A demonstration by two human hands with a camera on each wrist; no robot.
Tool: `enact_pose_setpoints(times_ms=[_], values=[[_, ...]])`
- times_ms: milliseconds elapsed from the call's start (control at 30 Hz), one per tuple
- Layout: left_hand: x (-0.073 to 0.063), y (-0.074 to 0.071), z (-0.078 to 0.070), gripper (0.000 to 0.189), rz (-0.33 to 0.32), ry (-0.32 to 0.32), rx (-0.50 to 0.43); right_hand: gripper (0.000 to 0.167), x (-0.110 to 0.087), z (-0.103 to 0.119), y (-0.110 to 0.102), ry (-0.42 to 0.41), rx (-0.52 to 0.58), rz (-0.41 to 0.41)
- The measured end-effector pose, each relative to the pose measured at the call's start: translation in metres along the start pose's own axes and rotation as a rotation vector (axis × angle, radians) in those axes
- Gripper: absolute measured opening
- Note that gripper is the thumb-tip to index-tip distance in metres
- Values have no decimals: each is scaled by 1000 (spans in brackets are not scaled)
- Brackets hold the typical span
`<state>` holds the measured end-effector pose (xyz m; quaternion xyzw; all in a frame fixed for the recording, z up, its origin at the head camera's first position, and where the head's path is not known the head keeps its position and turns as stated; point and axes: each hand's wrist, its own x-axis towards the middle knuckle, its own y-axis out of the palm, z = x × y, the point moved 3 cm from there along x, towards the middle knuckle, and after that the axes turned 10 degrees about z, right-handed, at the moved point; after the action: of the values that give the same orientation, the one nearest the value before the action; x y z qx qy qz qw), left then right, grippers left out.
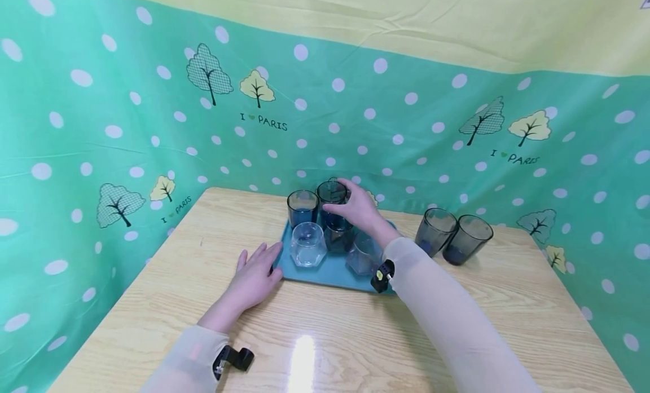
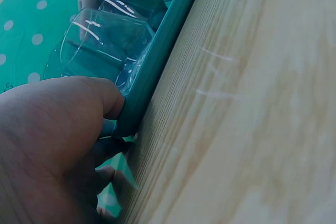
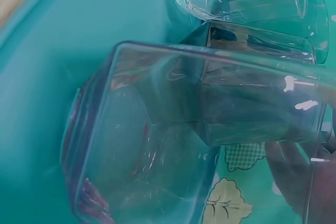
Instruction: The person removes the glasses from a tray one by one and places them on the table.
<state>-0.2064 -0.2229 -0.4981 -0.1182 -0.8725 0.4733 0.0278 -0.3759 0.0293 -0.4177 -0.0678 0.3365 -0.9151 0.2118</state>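
Observation:
My right hand [image 1: 358, 210] grips a smoky dark glass [image 1: 330, 191] by its upper part at the back of the blue-green tray [image 1: 325, 276]. Just below it in the head view, another smoky glass [image 1: 338, 238] overlaps it. To its left stands a third dark glass [image 1: 303, 204]. Two clear faceted glasses sit at the tray's front, a left one [image 1: 308, 246] and a right one [image 1: 364, 255] partly behind the right forearm. The left hand [image 1: 256, 274] holds the tray's front left corner, its thumb [image 2: 107, 98] against the rim in the left wrist view.
Two more smoky glasses, one nearer [image 1: 435, 232] and one further right [image 1: 467, 239], stand side by side on the wooden table [image 1: 264, 348] right of the tray. A green dotted cloth [image 1: 355, 122] hangs behind and beside the table.

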Motion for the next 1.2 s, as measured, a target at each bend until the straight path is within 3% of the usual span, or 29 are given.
enact_pose_setpoints(times_ms=[833, 1200], values=[[-3, 3, -1, 66, 1, 7, -11, 94, -29, 8, -34, 2, 66, -128], [-5, 2, -3, 66, -8, 7, -3, 94, -58, 18, -64, -12, 58, -152]])
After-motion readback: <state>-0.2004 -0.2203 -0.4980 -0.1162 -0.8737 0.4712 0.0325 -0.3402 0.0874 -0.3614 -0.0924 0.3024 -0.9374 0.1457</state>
